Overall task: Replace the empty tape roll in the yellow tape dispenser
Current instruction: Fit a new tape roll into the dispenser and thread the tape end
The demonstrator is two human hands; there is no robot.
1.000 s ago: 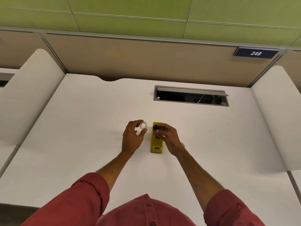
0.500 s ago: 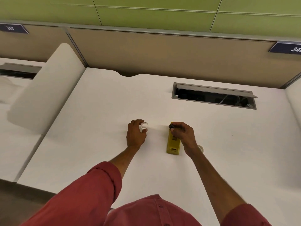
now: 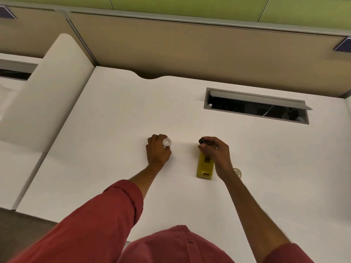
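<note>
Beige partition panels and a green wall rise behind our white desk (image 3: 114,114), which has an open cable hatch (image 3: 256,107) at its far right. Our left hand (image 3: 158,149) rests on the desk, fingers curled around a small white tape ring (image 3: 167,142). Well apart to the right, our right hand (image 3: 214,150) pinches a small black piece (image 3: 202,141) between thumb and fingers, just above the far end of the yellow tape dispenser (image 3: 204,167), which lies flat on the desk. Another pale tape roll (image 3: 237,172) lies just beside the dispenser, partly hidden behind our right wrist. Red sleeves are rolled up both forearms.
</note>
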